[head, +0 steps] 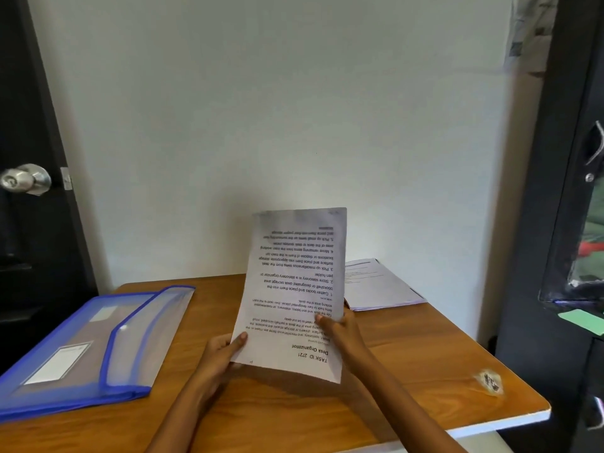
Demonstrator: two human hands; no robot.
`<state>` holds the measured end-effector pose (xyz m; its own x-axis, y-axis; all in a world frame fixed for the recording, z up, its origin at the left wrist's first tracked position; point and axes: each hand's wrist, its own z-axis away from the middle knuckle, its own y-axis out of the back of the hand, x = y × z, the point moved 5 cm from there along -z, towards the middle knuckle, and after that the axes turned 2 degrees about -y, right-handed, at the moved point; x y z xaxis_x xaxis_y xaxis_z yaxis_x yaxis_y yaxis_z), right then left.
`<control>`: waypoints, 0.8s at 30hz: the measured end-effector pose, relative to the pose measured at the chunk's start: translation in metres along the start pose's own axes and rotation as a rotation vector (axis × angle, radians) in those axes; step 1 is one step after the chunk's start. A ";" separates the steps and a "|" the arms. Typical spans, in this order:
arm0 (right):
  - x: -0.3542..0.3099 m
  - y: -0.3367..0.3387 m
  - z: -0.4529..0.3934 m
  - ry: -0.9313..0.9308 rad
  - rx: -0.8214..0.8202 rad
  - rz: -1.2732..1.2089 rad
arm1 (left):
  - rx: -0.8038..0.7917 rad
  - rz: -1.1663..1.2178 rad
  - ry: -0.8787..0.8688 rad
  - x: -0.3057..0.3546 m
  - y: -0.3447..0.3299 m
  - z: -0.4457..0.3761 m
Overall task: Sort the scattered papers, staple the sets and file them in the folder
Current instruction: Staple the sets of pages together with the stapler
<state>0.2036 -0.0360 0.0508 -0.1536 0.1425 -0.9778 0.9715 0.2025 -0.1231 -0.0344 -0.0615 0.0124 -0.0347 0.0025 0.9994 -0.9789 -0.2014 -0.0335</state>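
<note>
- Both hands up over the wooden desk (408, 351), raising a printed sheet (295, 289) almost upright, text upside down to the camera, heading "Desk Organization" at the bottom.
- Left hand (222, 354) pinching the sheet's lower left corner, thumb (240, 340) laid across the front of the page, fingers curled behind.
- Right hand (340, 328) gripping the right edge a little higher up, thumb (322, 320) pressed on the printed face, the rest of the fingers hidden behind the paper.
- Sheet clear of the desk, top edge leaning away toward the pale wall (261, 109).
- Stack of papers (382, 286) lying flat at the desk's far right corner, just behind the raised sheet, partly covered by it.
- Blue translucent folder (94, 348) flat on the left side of the desk, flap open, white label on its front, well apart from both hands.
- Torn sticker patch (488, 380) near the desk's right front corner.
- Dark door with a metal knob (27, 179) on the left; dark cabinet (555, 223) on the right.
</note>
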 end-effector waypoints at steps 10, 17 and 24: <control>0.013 0.000 0.003 -0.068 0.098 -0.082 | 0.010 -0.256 0.120 0.017 0.004 0.002; 0.027 -0.013 0.014 -0.160 0.223 -0.258 | 0.484 -0.019 0.042 0.011 0.011 0.009; 0.045 -0.043 0.028 -0.221 0.236 -0.352 | 0.280 0.594 0.269 -0.014 -0.038 -0.008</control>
<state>0.1605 -0.0655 0.0076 -0.4633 -0.1098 -0.8794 0.8858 -0.0275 -0.4633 0.0014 -0.0465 -0.0005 -0.6307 0.0490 0.7745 -0.6917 -0.4880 -0.5324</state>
